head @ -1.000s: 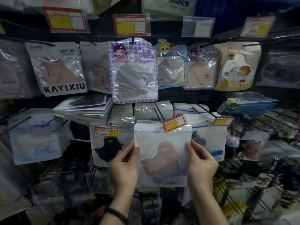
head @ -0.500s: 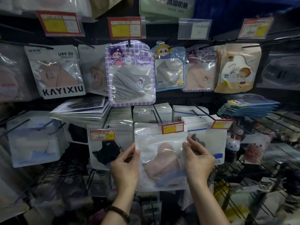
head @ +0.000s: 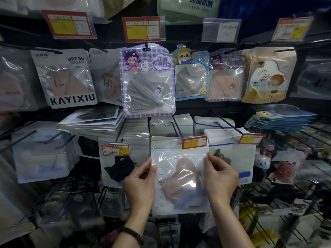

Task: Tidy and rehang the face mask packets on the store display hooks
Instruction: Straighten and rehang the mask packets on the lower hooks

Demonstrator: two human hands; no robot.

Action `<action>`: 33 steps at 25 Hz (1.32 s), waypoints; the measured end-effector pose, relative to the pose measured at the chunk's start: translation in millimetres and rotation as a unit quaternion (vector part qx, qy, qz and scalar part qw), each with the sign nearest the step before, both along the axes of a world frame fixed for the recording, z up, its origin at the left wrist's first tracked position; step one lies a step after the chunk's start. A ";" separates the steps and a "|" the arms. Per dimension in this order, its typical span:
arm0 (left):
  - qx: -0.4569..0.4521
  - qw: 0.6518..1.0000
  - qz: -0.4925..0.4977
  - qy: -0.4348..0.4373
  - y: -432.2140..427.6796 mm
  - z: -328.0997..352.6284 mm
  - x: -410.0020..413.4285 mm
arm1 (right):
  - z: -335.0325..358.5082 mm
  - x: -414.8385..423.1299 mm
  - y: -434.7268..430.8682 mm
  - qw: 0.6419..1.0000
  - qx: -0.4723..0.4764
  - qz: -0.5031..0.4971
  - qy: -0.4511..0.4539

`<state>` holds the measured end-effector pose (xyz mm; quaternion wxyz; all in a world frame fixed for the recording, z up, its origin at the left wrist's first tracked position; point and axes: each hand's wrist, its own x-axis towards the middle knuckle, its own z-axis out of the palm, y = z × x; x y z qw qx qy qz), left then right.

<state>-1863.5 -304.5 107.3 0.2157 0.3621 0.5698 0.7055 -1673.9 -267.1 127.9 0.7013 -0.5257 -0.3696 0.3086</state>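
left hand (head: 141, 181) and right hand (head: 221, 178) each pinch a side edge of pink-mask packet (head: 179, 172) at front of lower-middle hook (head: 176, 128); uneven pull could skew it or slip it off.

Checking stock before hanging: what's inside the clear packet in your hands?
Inside the clear packet sits a folded pink mask; a blurred blue shape shows at its lower edge. The right hand covers the packet's right edge, hiding that part.
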 end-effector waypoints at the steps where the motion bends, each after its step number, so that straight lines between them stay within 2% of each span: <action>1: 0.000 1.000 -0.002 0.005 2.2 1.4 -1.4 | 1.1 -0.5 1.2 1.000 -0.007 -0.003 -0.024; 4: -0.007 1.000 0.006 0.029 10.9 6.6 -2.4 | 7.3 -3.3 3.4 0.988 -0.018 -0.002 -0.152; 7: -0.016 0.996 0.032 0.084 19.3 13.1 -0.1 | 8.2 -10.7 6.0 0.950 -0.073 0.031 -0.303; 9: -0.023 0.991 0.041 0.126 24.9 15.7 -1.9 | 9.2 -17.7 5.4 0.937 -0.093 0.049 -0.334; 14: -0.029 0.982 0.044 0.179 28.7 23.8 -14.3 | 12.3 -35.2 -4.7 0.925 -0.093 0.120 -0.347; 20: -0.073 0.977 0.038 0.196 7.8 11.3 -51.1 | 13.7 -73.9 -35.0 0.933 -0.064 0.135 -0.327; 25: -0.082 0.976 0.064 0.194 -6.7 -1.0 -110.9 | 9.8 -132.5 -60.8 0.933 -0.054 0.204 -0.292; 33: -0.105 0.978 -0.008 0.180 -4.8 13.0 -165.6 | 20.4 -173.8 -52.5 0.937 -0.083 0.193 -0.279</action>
